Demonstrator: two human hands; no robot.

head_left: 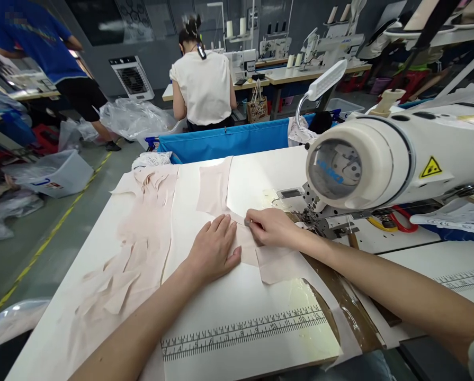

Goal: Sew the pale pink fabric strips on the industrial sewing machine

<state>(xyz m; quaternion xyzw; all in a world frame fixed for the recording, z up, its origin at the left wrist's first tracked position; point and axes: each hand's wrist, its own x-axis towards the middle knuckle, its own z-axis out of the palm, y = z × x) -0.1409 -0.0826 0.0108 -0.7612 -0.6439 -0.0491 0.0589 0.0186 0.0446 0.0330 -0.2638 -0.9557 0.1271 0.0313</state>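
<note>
My left hand (216,248) lies palm down with fingers stretched out, on the left edge of a pale pink fabric piece (245,248) on the white sewing table. Close beside it, my right hand (271,227) is closed in a pinch at the top edge of this fabric. Something small and greyish shows at its fingertips, too small to name. Another pink fabric panel (213,185) lies flat just beyond my hands. A further fabric flap (280,264) spreads under my right wrist. Right of my hands stands a white sewing machine (364,159).
Overlapping pink fabric pieces (141,238) cover the table's left side. A printed ruler scale (244,333) runs along the near edge. Red-handled scissors (403,219) lie under the machine arm. A blue cloth trough (229,142) borders the far edge. A person in white (203,87) sits beyond.
</note>
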